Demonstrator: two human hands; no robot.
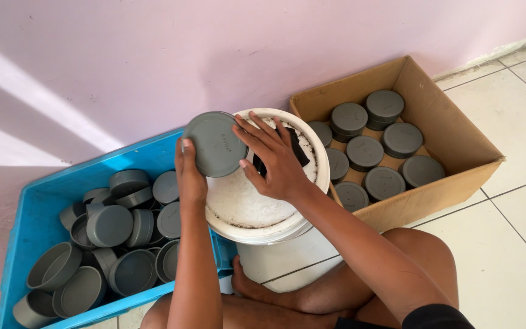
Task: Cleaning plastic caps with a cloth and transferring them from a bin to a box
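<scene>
Our left hand [190, 176] and right hand [275, 161] both close on one grey cap [215, 144], holding it tilted over the left rim of the white bucket [312, 195]. The left fingers grip its lower-left edge from behind, while the right fingertips spread across its face and right edge. Something dark [296, 149] lies in the bucket beneath our right hand; we cannot tell what it is.

Judging by how things lie, we are somewhere in the middle of the work. The cardboard box [452, 131] on the right holds a neat set of caps [385, 143], flat side up, some in stacks, with room left on its right side. The blue crate [31, 207] on the left is well filled with loose caps [123, 244], tumbled at all angles, many showing open hollows.

The cap in hand is round, matt grey plastic, smooth-faced with a shallow straight wall, and looks clean and undamaged.
</scene>
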